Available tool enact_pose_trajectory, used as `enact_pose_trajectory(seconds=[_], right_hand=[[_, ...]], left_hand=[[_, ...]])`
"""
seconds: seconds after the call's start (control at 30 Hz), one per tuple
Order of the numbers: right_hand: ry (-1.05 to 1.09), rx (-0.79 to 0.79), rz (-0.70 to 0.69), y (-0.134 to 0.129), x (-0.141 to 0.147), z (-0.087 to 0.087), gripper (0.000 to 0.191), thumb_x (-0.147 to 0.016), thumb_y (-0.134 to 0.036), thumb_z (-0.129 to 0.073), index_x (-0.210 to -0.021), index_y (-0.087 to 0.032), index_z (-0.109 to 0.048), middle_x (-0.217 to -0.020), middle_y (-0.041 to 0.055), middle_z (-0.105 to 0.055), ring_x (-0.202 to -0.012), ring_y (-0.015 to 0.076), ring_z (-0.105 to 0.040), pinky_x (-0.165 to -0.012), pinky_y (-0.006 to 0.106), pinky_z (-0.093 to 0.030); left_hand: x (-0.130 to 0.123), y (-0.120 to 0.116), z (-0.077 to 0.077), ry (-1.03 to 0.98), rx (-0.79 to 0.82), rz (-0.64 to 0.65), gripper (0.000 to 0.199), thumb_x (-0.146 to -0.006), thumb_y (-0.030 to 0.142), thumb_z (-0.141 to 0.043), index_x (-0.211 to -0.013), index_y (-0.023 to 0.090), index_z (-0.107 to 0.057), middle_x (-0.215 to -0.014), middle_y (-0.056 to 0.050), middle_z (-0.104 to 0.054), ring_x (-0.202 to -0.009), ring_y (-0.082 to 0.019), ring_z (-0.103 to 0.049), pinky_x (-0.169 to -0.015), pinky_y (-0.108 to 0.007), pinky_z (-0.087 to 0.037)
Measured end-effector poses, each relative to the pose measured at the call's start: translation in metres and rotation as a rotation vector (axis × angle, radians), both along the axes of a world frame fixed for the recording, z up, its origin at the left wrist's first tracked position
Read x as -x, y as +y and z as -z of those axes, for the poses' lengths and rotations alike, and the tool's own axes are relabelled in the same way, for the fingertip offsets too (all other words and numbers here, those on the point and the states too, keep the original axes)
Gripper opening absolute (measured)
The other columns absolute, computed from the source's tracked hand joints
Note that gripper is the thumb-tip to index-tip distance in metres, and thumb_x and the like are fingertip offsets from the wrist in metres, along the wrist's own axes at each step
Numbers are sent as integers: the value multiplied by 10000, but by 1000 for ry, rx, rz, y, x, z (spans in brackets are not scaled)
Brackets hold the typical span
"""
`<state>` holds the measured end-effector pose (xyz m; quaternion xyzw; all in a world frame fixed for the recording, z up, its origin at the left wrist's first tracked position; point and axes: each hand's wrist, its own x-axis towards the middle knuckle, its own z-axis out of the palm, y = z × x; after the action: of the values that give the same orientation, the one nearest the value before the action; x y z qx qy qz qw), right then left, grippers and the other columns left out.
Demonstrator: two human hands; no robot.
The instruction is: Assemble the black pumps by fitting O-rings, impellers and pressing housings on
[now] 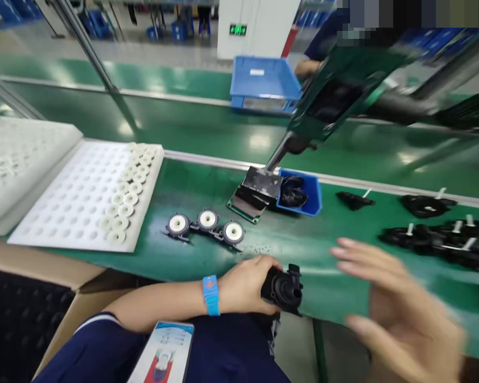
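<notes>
Near the front edge of the green table, my left hand [249,284], with a blue band at its wrist, is wrapped round a black plastic part [283,290]. My right hand [399,303], slightly blurred, is raised to the right of that part, fingers and thumb apart, holding nothing. Beyond my left hand lie several black round parts with white centres, such as the right one [233,232], in a joined row. On the right side of the table sit several black parts [427,239] with white pieces sticking up.
A white foam tray [80,197] with white rings [123,210] lies left. A black and green tool [327,101] reaches down over the table beside a blue bin [313,194] of black parts. A blue crate [265,80] stands behind; a person's hand [307,68] is near it.
</notes>
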<state>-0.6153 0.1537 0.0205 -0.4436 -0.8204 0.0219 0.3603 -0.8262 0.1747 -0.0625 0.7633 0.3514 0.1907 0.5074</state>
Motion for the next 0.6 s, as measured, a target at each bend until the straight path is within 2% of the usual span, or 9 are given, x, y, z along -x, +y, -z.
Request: enact_pose_trajectory(seconds=[0.1,0.2,0.37,0.6], right_hand=[[-142,157,-127,-19,4,50,479,-911,-452,-646,-1296,-179,-557,-1220,123,-640,-1278,276,-566,-1048,438,-494],[-147,241,-118,-26,9,76,526,-914,-437,-653,-1365,-193,-534,-1273,109,-621,-1342,274,-521,-1121,466,-456],[-77,317,-133,-29,10,83,509,-884,-348,-700,-1358,-215,-570,-1270,98,-615,-1340,270,-525,-1132,449,-482],[-65,299,-100,-31,15,85,614,-866,-244,-710,-1446,-239,-511,-1224,103,-626,-1294,293,-553,-1076,483,-517]], left_hand=[[-2,0,25,-20,39,-1,672,-630,334,-881,-1181,189,-524,-1184,-111,-657,-1089,-309,-671,-922,-406,-538],[0,2,35,-93,36,17,657,-659,328,-861,-1194,190,-507,-1236,-125,-640,-1152,-306,-643,-966,-403,-520],[3,2,39,-177,32,40,603,-700,258,-806,-1212,190,-493,-1276,-118,-625,-1217,-296,-610,-1008,-398,-499],[3,1,40,-184,28,49,549,-711,230,-788,-1174,188,-496,-1238,-109,-634,-1185,-278,-626,-978,-371,-508]])
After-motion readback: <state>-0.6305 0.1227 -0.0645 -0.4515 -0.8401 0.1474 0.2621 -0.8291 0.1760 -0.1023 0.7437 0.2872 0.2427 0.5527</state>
